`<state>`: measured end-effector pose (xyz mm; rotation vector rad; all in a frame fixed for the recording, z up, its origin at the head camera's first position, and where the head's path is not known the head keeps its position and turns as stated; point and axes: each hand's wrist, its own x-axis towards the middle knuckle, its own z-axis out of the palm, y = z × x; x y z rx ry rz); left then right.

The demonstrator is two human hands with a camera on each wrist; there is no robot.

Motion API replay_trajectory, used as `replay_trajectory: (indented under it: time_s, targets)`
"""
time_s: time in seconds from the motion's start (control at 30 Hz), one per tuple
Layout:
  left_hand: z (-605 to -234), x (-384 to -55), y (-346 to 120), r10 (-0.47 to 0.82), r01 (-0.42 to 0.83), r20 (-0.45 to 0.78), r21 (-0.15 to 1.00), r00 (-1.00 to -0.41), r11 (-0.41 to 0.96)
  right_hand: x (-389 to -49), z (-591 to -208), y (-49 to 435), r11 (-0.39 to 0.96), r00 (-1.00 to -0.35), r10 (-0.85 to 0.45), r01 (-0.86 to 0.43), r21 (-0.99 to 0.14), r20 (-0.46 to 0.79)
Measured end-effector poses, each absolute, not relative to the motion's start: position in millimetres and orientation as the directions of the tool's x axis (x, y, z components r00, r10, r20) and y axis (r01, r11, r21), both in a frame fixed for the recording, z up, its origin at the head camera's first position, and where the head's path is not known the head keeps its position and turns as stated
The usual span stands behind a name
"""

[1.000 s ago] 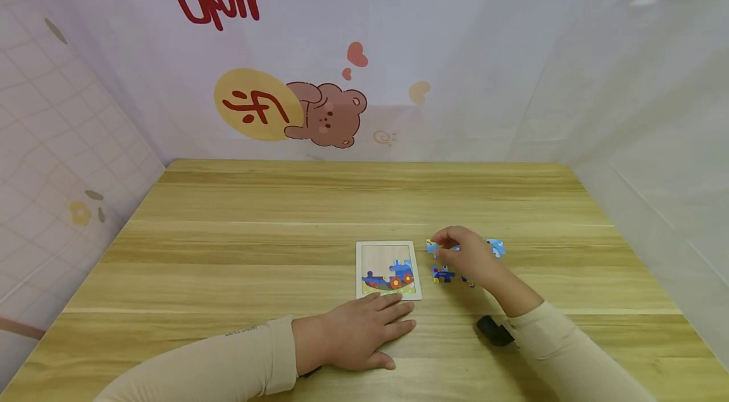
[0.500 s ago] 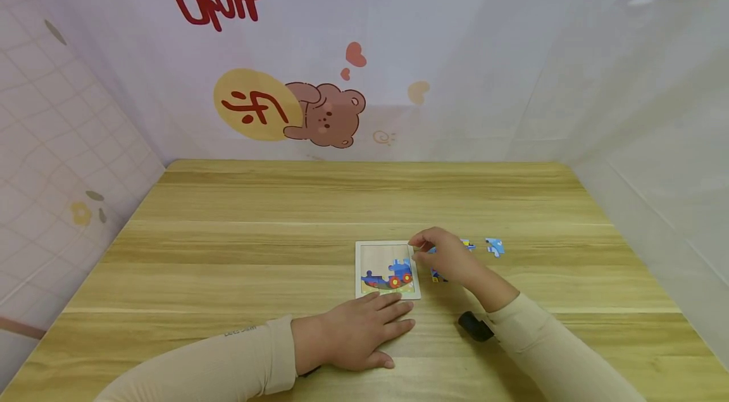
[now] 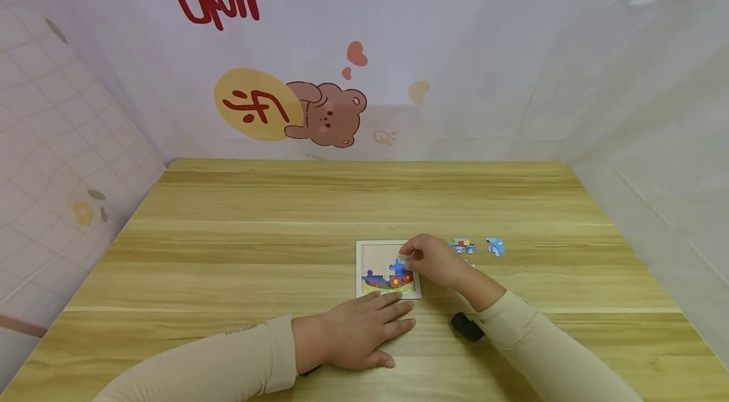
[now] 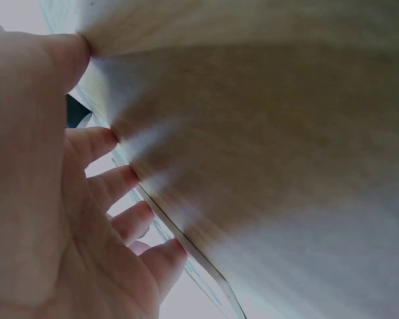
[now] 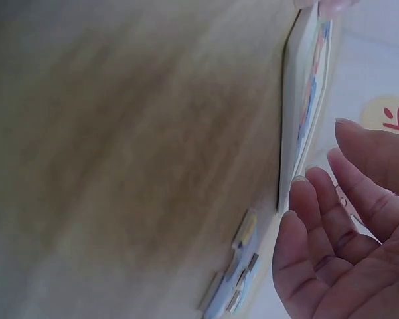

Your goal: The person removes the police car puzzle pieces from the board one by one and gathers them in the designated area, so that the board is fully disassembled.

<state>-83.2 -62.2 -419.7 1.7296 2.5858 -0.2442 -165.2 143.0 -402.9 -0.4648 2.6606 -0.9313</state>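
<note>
A square wooden puzzle tray with a pale rim lies on the table, its lower part filled with a blue train picture. My left hand lies palm down, fingers spread, fingertips at the tray's near edge. Over the tray's upper right part is my right hand, thumb and fingers pinching a small puzzle piece that is mostly hidden. Its curved fingers show in the right wrist view, where that piece cannot be seen. Right of the tray are loose puzzle pieces, one with red and yellow and one light blue.
More loose pieces are partly covered by the right hand and wrist. The wooden table stretches out around the tray. White cloth walls with printed drawings stand behind and at both sides. A black wrist device sits under the right forearm.
My right hand has moved left from the loose pieces to the tray's upper right corner, carrying a puzzle piece. The left hand has stayed at the near edge.
</note>
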Motion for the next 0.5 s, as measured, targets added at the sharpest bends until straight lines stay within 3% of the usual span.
replay_trajectory:
  time_s: [0.5]
  targets:
    - [-420,-82,-62,0.919,0.918,-0.09,-0.149,-0.383,0.368,-166,-403,131,0.79,-0.885,-0.41,-0.224,-0.57,-0.22]
